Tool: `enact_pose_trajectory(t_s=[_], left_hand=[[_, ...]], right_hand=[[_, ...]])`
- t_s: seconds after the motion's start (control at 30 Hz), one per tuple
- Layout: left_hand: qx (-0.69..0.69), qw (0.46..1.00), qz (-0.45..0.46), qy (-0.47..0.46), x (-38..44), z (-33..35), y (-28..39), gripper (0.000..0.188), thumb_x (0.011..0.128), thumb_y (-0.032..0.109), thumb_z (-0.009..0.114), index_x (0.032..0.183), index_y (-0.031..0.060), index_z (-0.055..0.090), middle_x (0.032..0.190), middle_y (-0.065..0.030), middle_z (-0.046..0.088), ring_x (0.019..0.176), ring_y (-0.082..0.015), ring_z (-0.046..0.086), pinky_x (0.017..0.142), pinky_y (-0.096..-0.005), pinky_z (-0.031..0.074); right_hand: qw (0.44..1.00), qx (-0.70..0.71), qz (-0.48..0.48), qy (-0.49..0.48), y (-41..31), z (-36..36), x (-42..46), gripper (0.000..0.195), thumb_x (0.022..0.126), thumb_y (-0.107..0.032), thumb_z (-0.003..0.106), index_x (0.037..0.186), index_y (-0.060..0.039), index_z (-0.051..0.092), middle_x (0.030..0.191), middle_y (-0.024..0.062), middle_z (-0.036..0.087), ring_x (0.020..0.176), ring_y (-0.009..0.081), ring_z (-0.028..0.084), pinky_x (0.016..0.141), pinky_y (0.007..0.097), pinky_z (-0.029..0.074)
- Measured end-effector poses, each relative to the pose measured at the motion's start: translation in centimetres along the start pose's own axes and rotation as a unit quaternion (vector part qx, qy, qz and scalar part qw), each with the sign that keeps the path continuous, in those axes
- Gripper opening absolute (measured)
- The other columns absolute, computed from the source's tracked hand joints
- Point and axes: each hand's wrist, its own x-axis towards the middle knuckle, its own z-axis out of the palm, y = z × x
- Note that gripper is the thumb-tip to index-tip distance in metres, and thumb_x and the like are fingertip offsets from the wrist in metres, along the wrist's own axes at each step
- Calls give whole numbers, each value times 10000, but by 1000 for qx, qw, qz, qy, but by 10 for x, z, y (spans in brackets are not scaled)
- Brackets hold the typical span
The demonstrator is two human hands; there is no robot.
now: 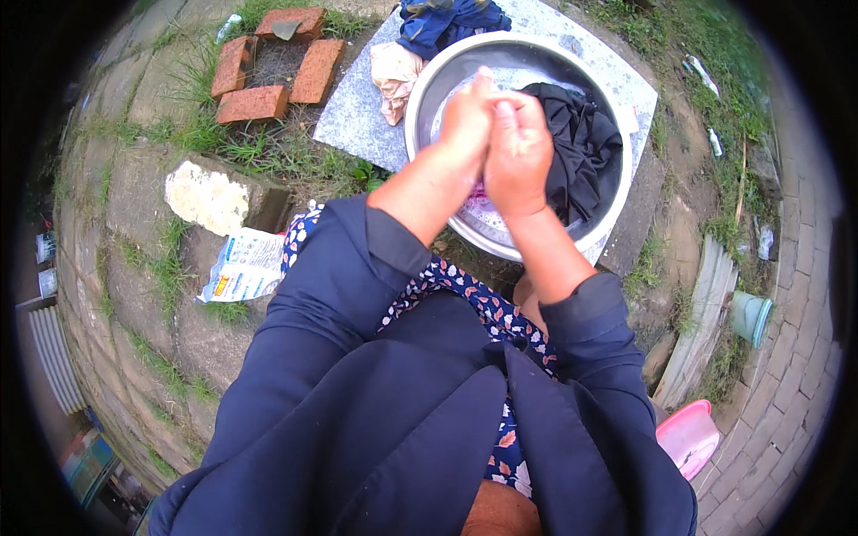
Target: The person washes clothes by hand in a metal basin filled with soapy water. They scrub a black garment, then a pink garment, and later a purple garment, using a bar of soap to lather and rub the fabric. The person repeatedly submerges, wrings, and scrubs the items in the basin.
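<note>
My left hand (469, 110) and my right hand (519, 144) are pressed together over a round metal basin (627, 167). Their fingers overlap, and whether anything lies between the palms is hidden. Under them is soapy water (482, 218) with foam, and something pink shows just below my wrists. A black cloth (580, 151) lies bunched in the right side of the basin, against its wall. The basin stands on a grey stone slab (355, 124). On the slab, outside the rim, lie a dark blue garment (452, 23) and a cream cloth (395, 74).
Several red bricks (253, 104) form a square on the ground at the upper left. A pale-faced block (208, 194) and a printed plastic packet (244, 264) lie left of my knees. A pink basin (690, 435) and a green bucket (749, 318) are at the right.
</note>
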Motion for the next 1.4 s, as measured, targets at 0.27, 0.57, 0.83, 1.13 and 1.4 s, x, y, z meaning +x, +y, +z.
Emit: enact_pose_trajectory(t_s=[0.27,0.57,0.83,1.13,1.4], left_hand=[[-1,997,-35,75,-23,38,-8,422,1026,343,424,1030,-20,640,911,-113,656,820,-179,585,756,-333,464],[160,985,52,28,-31,42,-24,413,1026,295,383,1058,-17,652,984,-144,684,960,-205,616,876,-345,438],[190,955,218,61,16,-15,58,274,945,259,541,1132,67,599,1077,-111,642,1014,-209,593,862,-341,454],[-152,973,176,10,0,-47,94,256,956,145,518,1190,73,592,1018,-28,605,928,-121,540,794,-251,449],[-128,981,138,58,-40,-47,136,258,955,196,516,1164,63,592,1077,-66,638,1011,-171,598,831,-324,480]], right_hand=[[997,9,65,50,24,-14,22,164,993,-110,459,953,-26,594,840,68,620,780,159,583,737,304,474],[993,63,91,29,49,-39,42,156,1007,-159,486,987,-72,614,726,-58,476,588,15,371,541,203,337],[894,-341,80,-281,66,-39,24,416,848,-271,690,1238,-159,597,1243,192,583,1153,342,566,970,440,446],[754,-512,-71,-406,82,13,-34,516,789,-333,644,1284,-217,561,1472,147,393,1372,363,334,1025,563,352],[785,-481,88,-380,110,44,34,439,796,-281,651,1204,-122,620,1171,210,635,1103,342,609,960,428,470]])
